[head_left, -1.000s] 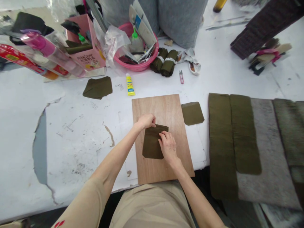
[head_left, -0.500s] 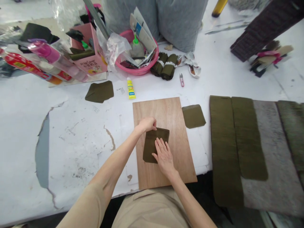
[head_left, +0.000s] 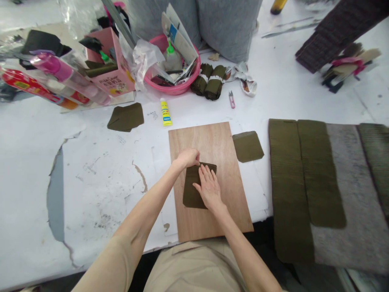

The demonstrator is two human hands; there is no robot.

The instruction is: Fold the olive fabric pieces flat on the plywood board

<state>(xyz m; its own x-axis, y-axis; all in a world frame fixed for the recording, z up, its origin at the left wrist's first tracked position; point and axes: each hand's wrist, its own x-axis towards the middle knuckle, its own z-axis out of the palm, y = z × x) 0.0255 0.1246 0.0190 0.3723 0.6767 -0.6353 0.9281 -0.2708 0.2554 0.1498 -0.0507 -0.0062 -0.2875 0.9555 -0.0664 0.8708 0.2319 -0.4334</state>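
Observation:
A small olive-green fabric piece [head_left: 191, 190] lies on a wooden board [head_left: 212, 142] in front of me. My left hand [head_left: 189, 157] is closed and pinches the piece's top left corner. My right hand [head_left: 209, 187] lies flat on the piece with its fingers stretched out, pressing it against the board. A second olive piece [head_left: 247, 146] rests just off the board's right edge.
A yellow glue tube [head_left: 165, 111], a third olive piece [head_left: 126, 117], small pink snips [head_left: 232, 99] and two olive fabric rolls [head_left: 210, 81] lie beyond the board. A pink basin [head_left: 174, 86] and pink box [head_left: 115, 79] stand at the back. Long olive strips [head_left: 304, 178] lie on grey felt at right.
My right hand went from curled at the piece's right edge to flat on its middle, then slid slightly upward. My left hand kept its pinch on the top corner.

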